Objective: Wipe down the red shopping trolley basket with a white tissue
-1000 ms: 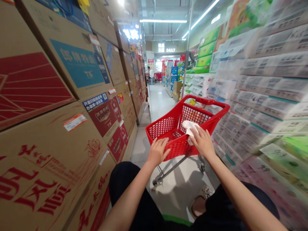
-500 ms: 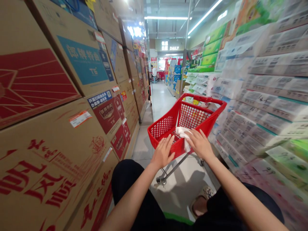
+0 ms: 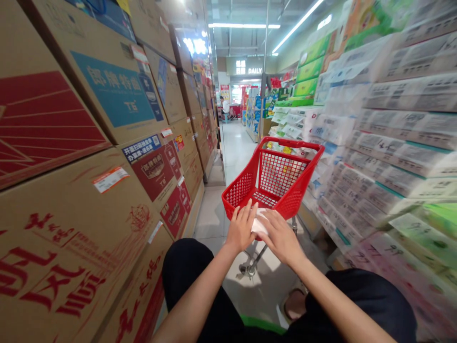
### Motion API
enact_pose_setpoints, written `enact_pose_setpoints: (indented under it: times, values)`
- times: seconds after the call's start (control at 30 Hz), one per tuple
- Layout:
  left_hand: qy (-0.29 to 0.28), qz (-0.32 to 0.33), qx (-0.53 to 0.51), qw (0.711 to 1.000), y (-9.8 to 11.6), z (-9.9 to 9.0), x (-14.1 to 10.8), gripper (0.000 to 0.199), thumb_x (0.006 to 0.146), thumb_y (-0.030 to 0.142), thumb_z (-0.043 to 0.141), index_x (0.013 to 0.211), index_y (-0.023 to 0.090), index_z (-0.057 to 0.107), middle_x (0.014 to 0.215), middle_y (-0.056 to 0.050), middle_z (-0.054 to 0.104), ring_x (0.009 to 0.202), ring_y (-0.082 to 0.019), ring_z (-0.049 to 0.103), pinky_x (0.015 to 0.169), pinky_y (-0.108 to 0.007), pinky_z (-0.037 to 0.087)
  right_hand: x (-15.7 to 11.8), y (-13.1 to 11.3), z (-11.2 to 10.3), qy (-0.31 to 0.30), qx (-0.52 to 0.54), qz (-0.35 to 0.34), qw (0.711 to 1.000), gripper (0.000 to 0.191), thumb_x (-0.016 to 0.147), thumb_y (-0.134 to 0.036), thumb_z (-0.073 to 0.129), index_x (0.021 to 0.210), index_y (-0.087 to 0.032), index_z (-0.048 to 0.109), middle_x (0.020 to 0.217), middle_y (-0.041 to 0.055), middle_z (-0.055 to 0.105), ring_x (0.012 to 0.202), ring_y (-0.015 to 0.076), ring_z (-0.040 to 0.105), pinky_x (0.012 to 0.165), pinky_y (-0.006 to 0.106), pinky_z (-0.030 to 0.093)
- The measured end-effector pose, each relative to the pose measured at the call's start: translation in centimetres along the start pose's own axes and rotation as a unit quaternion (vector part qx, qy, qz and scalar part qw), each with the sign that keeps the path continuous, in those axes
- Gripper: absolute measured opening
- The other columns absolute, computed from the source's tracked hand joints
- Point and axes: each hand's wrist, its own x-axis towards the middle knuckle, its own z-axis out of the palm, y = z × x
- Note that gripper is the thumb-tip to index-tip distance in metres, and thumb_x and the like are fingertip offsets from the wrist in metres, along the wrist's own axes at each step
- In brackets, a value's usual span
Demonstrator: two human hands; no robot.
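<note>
A red plastic shopping cart [image 3: 240, 190] with grid sides stands in front of my knees on a metal frame. My left hand [image 3: 243, 227] grips its near rim, fingers over the edge and thumb outside. Right beside it, my right hand [image 3: 280, 233] presses a white cloth [image 3: 257, 226] against the same rim, with fingers bent over it. The hands nearly touch, with part of the cloth showing between them. Whether the cloth is fabric or paper I cannot tell.
Stacked cardboard cartons [image 3: 139, 247] wall the left side. Packs of tissue paper [image 3: 385, 138] are piled high on the right, with handwritten prices. The tiled aisle [image 3: 232, 147] runs ahead between them, and a seated person [image 3: 224, 105] is far off.
My right hand and the cloth have moved left and down along the rim, up to my left hand. The cart has turned slightly, and the view has shifted a little to the right.
</note>
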Motion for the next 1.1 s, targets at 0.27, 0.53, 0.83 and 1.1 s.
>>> enact_pose_setpoints:
  times: [0.27, 0.53, 0.83, 1.1]
  values:
    - [0.011, 0.025, 0.011, 1.000, -3.4, -1.0, -0.2, 0.056, 0.103, 0.045, 0.050, 0.155, 0.025, 0.043, 0.165, -0.006, 0.037, 0.155, -0.028, 0.027, 0.128, -0.052, 0.021, -1.8, 6.5, -2.9, 0.015, -0.023, 0.078, 0.997, 0.045, 0.107, -0.040, 0.036, 0.148, -0.030, 0.052, 0.152, 0.0053, 0.056, 0.143, 0.0248, 0.048, 0.122, 0.055, 0.034]
    - [0.035, -0.023, 0.004, 0.999, 0.3, 0.6, 1.0, 0.064, 0.097, 0.047, 0.057, 0.155, 0.023, 0.042, 0.149, -0.011, 0.053, 0.142, -0.033, 0.043, 0.126, -0.059, 0.025, -3.5, 1.6, -0.7, 0.039, -0.062, 0.058, 0.996, 0.064, 0.102, -0.048, 0.049, 0.158, -0.019, 0.037, 0.156, 0.0127, 0.050, 0.148, 0.0306, 0.040, 0.124, 0.057, 0.030]
    - [-0.005, 0.064, -0.049, 0.997, 2.0, 0.1, 1.1, 0.061, 0.100, 0.040, 0.054, 0.157, 0.025, 0.037, 0.148, -0.009, 0.056, 0.136, -0.028, 0.051, 0.123, -0.050, 0.032, -6.8, 7.1, -3.2, 0.050, -0.066, 0.111, 0.990, 0.055, 0.106, -0.034, 0.041, 0.160, -0.033, 0.034, 0.161, 0.0018, 0.044, 0.152, 0.0279, 0.032, 0.123, 0.052, 0.033]
    - [-0.011, 0.120, -0.038, 0.992, -0.2, -0.2, 3.0, 0.058, 0.102, 0.052, 0.052, 0.152, 0.023, 0.046, 0.161, -0.008, 0.044, 0.152, -0.029, 0.034, 0.127, -0.051, 0.026, -9.0, 10.5, -2.7, 0.132, -0.055, 0.190, 0.971, 0.048, 0.104, -0.034, 0.041, 0.152, -0.030, 0.049, 0.145, 0.0150, 0.052, 0.132, 0.0336, 0.050, 0.106, 0.056, 0.046]
